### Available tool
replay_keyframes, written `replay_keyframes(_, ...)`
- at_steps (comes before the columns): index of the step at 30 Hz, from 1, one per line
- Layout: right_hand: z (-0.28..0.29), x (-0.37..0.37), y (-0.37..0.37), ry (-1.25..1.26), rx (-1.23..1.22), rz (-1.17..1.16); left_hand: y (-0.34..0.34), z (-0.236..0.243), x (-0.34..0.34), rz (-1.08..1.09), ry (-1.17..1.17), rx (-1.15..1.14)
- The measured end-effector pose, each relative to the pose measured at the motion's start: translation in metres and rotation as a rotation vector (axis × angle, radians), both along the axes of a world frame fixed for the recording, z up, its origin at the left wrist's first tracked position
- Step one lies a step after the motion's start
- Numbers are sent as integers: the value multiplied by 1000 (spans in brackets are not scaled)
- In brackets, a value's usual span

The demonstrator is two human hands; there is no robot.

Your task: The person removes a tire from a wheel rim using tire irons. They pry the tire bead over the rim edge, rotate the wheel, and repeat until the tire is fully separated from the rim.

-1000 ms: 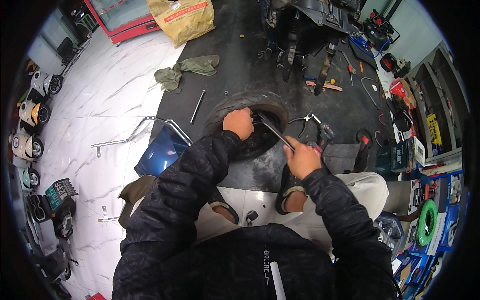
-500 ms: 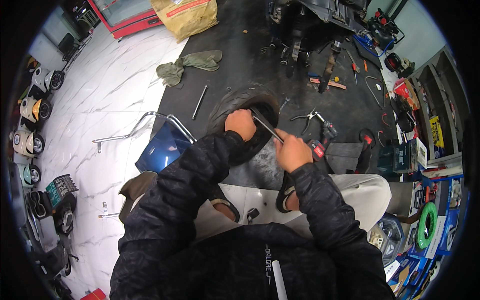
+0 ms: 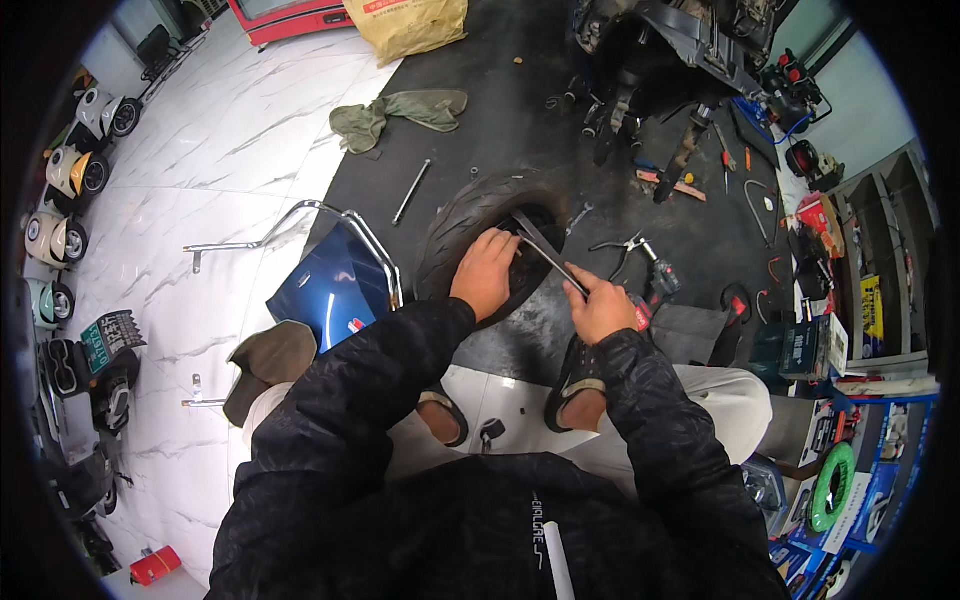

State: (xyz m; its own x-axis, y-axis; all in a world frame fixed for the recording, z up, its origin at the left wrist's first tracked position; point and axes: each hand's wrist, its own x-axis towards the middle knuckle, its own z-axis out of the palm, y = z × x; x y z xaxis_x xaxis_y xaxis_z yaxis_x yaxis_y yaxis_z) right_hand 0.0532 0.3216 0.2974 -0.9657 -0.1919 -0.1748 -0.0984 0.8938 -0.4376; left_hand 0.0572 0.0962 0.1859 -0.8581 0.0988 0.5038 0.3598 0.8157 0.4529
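- Tire (image 3: 447, 245): round, grooved black rubber, on dark mat (image 3: 500, 115).
- Left hand (image 3: 484, 272): at tire's inner edge; grip cannot be told.
- Right hand (image 3: 604, 311): closed around straight metal bar (image 3: 546, 246) angled over tire's opening.

The tire (image 3: 452, 232) is matt, grooved rubber; the lever (image 3: 549, 251) is smooth metal. The panel (image 3: 332, 288) has a glossy finish. The rag (image 3: 400, 107) is matt, wrinkled cloth.

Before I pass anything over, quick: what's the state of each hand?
Left hand: resting on the tire; whether it grips cannot be told.
Right hand: closed around a metal bar.
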Motion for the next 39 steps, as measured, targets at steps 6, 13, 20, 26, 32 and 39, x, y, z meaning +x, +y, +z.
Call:
replay_keyframes(6,28,-25,-11,-29,38,66,0,-4,-11,-7,51,12)
replay_keyframes(13,5,-36,-5,8,43,131,-12,-7,-4,1,29,39)
replay_keyframes(20,-15,-22,21,4,-47,44,5,-7,-8,-47,39,8)
replay_keyframes(26,-18,-16,10,5,17,11,13,-3,-10,-69,-19,61)
replay_keyframes(32,1,-25,23,68,3,53,34,-6,-8,-123,-18,98)
replay_keyframes(39,66,-84,2,-68,206,260,31,-9,-8,-107,-7,64)
